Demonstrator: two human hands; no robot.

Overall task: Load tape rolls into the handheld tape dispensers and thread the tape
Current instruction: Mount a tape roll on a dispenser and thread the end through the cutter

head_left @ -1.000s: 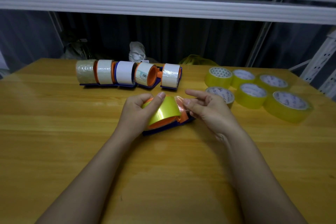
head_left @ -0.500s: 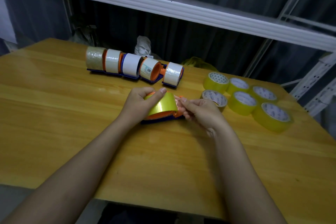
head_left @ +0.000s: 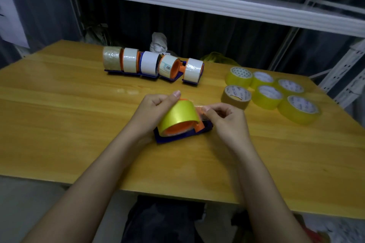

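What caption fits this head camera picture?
Left hand steadies yellow tape roll while right hand pinches its loose end.

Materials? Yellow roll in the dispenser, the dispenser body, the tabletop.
Yellow tape roll: glossy plastic film, judging by its sheen. Dispenser: looks like moulded plastic, matte blue base with an orange hub and bracket. Table: wood or wood-look laminate with visible grain and a smooth, slightly shiny finish; which one is unclear.

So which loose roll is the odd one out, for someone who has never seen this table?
Look at the wooden table's far right, where loose tape rolls lie flat. The brown tape roll sits at the cluster's left edge. Its neighbours are all yellow.
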